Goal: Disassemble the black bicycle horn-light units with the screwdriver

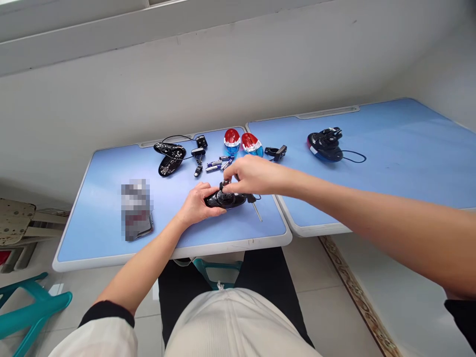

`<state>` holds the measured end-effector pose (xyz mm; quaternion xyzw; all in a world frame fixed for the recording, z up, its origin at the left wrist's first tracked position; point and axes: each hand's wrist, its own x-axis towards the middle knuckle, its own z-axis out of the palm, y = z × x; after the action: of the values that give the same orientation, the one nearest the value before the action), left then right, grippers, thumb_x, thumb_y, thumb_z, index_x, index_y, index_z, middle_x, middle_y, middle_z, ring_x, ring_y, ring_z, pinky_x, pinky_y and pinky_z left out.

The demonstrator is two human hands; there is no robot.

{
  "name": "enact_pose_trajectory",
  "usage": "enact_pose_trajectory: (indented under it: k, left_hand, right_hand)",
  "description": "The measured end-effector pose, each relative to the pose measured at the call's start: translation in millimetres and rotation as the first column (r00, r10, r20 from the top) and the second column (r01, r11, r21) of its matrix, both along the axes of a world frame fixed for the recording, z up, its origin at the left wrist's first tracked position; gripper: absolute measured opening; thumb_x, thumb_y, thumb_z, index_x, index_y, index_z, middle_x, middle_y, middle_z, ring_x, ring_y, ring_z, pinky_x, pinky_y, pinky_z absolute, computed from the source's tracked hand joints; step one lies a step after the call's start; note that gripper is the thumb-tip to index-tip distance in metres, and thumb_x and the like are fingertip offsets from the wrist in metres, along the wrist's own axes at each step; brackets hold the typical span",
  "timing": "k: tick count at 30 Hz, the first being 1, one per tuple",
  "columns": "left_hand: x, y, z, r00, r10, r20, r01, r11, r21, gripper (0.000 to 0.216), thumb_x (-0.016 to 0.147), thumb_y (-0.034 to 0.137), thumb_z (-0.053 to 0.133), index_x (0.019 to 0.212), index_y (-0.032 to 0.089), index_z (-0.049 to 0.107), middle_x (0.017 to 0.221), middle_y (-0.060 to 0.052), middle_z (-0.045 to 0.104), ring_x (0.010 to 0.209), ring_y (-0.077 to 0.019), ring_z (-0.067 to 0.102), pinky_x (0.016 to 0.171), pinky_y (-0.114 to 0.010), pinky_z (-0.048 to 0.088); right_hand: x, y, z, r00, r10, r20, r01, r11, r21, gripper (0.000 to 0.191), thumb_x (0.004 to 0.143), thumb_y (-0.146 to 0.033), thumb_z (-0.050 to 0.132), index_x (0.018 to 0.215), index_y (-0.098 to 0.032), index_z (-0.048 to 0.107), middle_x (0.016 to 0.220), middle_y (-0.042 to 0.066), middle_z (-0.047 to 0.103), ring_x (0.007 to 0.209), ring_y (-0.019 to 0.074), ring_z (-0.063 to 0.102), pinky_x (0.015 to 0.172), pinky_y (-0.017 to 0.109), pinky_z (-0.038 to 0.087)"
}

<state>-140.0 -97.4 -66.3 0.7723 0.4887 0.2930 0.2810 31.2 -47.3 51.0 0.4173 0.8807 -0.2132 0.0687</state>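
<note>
**Editor:** Where is the black shell (227, 200), and who has it?

**Photographer:** It lies on the near right part of the blue desk (96, 203), straight ahead of the person. The left hand (196, 204) curls round the shell's left end, thumb and fingers closed on it.

**Editor:** And the other hand?

**Photographer:** The right hand (253, 175) reaches in from the right, directly above the shell. Its fingertips are pressed together on a small black piece (225, 186) on the shell's top. I cannot tell whether that piece is fixed or loose.

**Editor:** How does the shell lie?

**Photographer:** Its long axis runs left to right across the person's front. The left hand is on one end and the right hand is over the middle. Both touch it, so neither is nearer.

**Editor:** What surrounds it?

**Photographer:** A screwdriver (257, 211) lies just beside the shell's right end, tip toward the person. Beyond the shell are loose batteries (219, 164), then two red-and-blue caps (232, 141). A black clip (275, 151) lies beyond and to the right, and a circuit board (170, 158) beyond and to the left. A blurred flat thing (137, 210) lies left of the shell. Well to the right, on a second desk (409, 163), sits an assembled lamp (325, 145) with its cord (355, 157). Nothing is in a box or tray; every part lies loose.
</note>
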Motion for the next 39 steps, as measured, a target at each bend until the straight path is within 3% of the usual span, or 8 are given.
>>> enact_pose_trajectory:
  k: [7,16,25,29,32,35,37,39]
  left_hand:
    - [0,0,1.8,1.0,0.01,-0.017,-0.011,1.0,-0.024,0.036,0.064,0.036,0.075,0.096,0.02,0.07,0.075,0.0,0.053,0.08,-0.0182,0.049,0.075,-0.029,0.042]
    - [1,1,4.5,0.999,0.02,-0.044,-0.02,1.0,-0.008,0.038,0.065,0.036,0.075,0.099,0.019,0.07,0.073,0.001,0.052,0.077,-0.0168,0.049,0.073,-0.029,0.043]
    - [0,3,3.1,0.999,0.038,-0.038,-0.039,0.999,-0.009,0.044,0.066,0.043,0.074,0.104,0.021,0.07,0.079,-0.001,0.057,0.08,-0.0175,0.052,0.075,-0.03,0.044]
    - [2,3,5.2,0.997,0.076,-0.021,-0.076,0.996,-0.04,0.048,0.065,0.048,0.074,0.105,0.021,0.07,0.081,-0.001,0.057,0.079,-0.0172,0.053,0.074,-0.029,0.044]
    - [3,3,8.7,0.994,0.104,-0.023,-0.106,0.992,-0.065,0.045,0.067,0.049,0.072,0.101,0.02,0.071,0.077,0.0,0.055,0.076,-0.0157,0.052,0.07,-0.026,0.043]
    - [5,4,12.5,0.992,0.124,-0.02,-0.125,0.988,-0.094,0.042,0.069,0.05,0.071,0.098,0.019,0.071,0.076,0.0,0.055,0.072,-0.0144,0.051,0.067,-0.026,0.041]
    - [6,3,15.2,0.992,0.127,0.004,-0.126,0.985,-0.115,0.041,0.07,0.049,0.071,0.098,0.019,0.071,0.078,0.0,0.057,0.072,-0.0141,0.051,0.067,-0.026,0.04]
    - [8,3,18.1,0.992,0.117,0.039,-0.111,0.985,-0.129,0.042,0.069,0.049,0.071,0.098,0.019,0.071,0.08,-0.001,0.058,0.074,-0.0144,0.051,0.067,-0.026,0.041]
  right_hand:
    - [5,56,-15.8,0.958,-0.286,-0.011,0.275,0.932,-0.235,0.022,0.077,-0.039,0.061,0.076,-0.017,0.064,0.055,0.0,0.05,0.052,0.0115,0.047,0.049,0.026,0.031]
    - [-22,84,-40.9,0.958,-0.142,0.251,0.211,0.938,-0.276,0.029,0.077,-0.043,0.064,0.081,-0.014,0.069,0.054,0.0,0.049,0.051,0.0111,0.044,0.049,0.025,0.032]
    - [16,89,-31.7,0.963,-0.268,0.02,0.259,0.904,-0.34,0.036,0.071,-0.051,0.069,0.073,-0.015,0.066,0.055,-0.003,0.044,0.051,0.0092,0.042,0.049,0.025,0.033]
    - [58,63,-23.1,0.917,-0.35,-0.192,0.212,0.834,-0.51,0.027,0.07,-0.041,0.072,0.068,-0.015,0.065,0.054,-0.004,0.041,0.049,0.0066,0.036,0.045,0.022,0.029]
    - [78,18,-29.0,0.89,-0.391,-0.235,0.131,0.712,-0.69,0.026,0.067,-0.039,0.073,0.073,-0.015,0.066,0.054,-0.004,0.043,0.047,0.0068,0.037,0.043,0.022,0.029]
    - [77,-26,-48.1,0.797,-0.561,-0.223,0.186,0.579,-0.794,0.042,0.07,-0.04,0.07,0.105,-0.017,0.065,0.061,-0.004,0.047,0.051,0.0084,0.041,0.045,0.022,0.035]
    - [67,-42,-63.3,0.716,-0.648,-0.26,0.198,0.545,-0.814,0.059,0.072,-0.036,0.07,0.126,-0.021,0.053,0.062,-0.006,0.046,0.053,0.0093,0.042,0.047,0.022,0.036]
    - [57,-47,-75.7,0.614,-0.714,-0.336,0.17,0.535,-0.828,0.064,0.072,-0.036,0.07,0.13,-0.024,0.048,0.063,-0.006,0.044,0.054,0.0091,0.041,0.047,0.021,0.033]
